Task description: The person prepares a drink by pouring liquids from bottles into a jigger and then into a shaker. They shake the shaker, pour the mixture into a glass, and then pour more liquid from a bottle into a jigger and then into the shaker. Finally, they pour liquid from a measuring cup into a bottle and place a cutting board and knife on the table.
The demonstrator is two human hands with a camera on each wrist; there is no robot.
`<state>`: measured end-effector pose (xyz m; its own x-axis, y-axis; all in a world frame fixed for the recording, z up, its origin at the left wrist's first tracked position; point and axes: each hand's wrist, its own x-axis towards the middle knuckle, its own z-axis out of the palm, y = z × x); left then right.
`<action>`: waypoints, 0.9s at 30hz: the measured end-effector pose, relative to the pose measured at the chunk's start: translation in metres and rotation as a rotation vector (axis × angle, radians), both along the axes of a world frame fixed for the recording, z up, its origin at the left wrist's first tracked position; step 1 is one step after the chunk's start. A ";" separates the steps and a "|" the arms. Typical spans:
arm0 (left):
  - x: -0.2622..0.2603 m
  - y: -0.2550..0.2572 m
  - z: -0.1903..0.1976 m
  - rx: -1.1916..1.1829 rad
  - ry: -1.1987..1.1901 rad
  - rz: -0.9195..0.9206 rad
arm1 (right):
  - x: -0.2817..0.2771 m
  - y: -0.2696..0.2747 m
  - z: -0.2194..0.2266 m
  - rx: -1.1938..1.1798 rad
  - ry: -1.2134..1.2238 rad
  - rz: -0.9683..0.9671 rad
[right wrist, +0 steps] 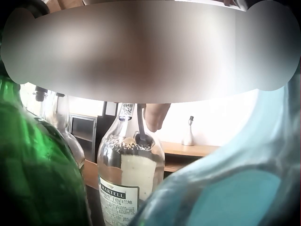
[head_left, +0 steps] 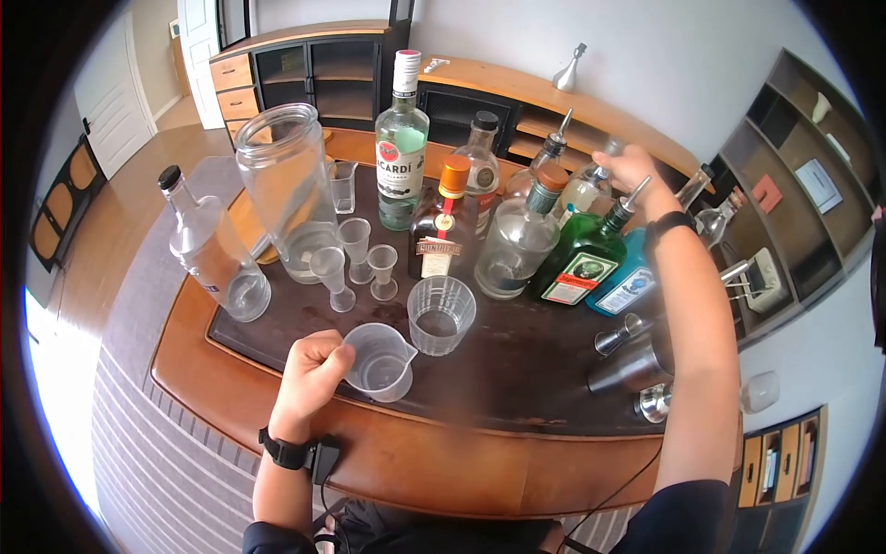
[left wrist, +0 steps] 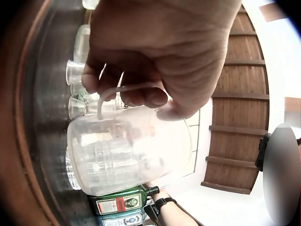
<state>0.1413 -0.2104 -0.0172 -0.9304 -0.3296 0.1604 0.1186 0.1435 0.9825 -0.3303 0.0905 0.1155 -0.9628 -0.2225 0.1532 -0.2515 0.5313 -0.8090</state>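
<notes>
My left hand (head_left: 314, 374) grips the handle of a clear plastic measuring cup (head_left: 380, 369) low over the table's front part. In the left wrist view the fingers of that hand (left wrist: 160, 52) curl through the handle, and the cup (left wrist: 131, 150) looks empty. At the back right, my right hand (head_left: 637, 175) holds the neck of a clear bottle (head_left: 583, 196) behind the green one. The right wrist view shows its Martell label (right wrist: 118, 202) and part of the hand (right wrist: 156, 115) at the neck; blur hides the rest.
A ribbed clear cup (head_left: 441, 319) stands beside the measuring cup. Behind are small glasses (head_left: 355, 242), a large jar (head_left: 286, 175) and a Bacardi bottle (head_left: 400, 166). The green bottle (head_left: 581, 258) and blue bottle (head_left: 628, 277) stand near my right forearm, with a metal shaker (head_left: 628, 367) below.
</notes>
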 end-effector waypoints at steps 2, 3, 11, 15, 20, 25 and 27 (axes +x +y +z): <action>-0.001 0.000 -0.001 0.003 0.007 -0.001 | 0.006 0.003 0.006 0.105 0.013 -0.029; -0.002 -0.001 -0.002 -0.003 0.017 0.001 | 0.001 0.006 0.004 0.095 -0.010 -0.021; -0.003 -0.004 0.002 -0.090 -0.044 0.071 | 0.033 0.021 0.030 0.028 -0.166 0.142; -0.005 -0.006 -0.004 -0.006 0.051 0.119 | 0.039 0.062 0.050 0.115 -0.053 -0.019; -0.010 -0.022 -0.017 0.153 0.186 0.284 | 0.073 0.107 0.089 0.024 0.038 -0.063; 0.004 -0.049 -0.010 -0.043 0.143 0.602 | 0.147 0.142 0.117 -0.055 0.202 -0.031; 0.008 -0.052 -0.003 -0.160 -0.011 0.657 | 0.182 0.147 0.118 -0.092 0.236 0.005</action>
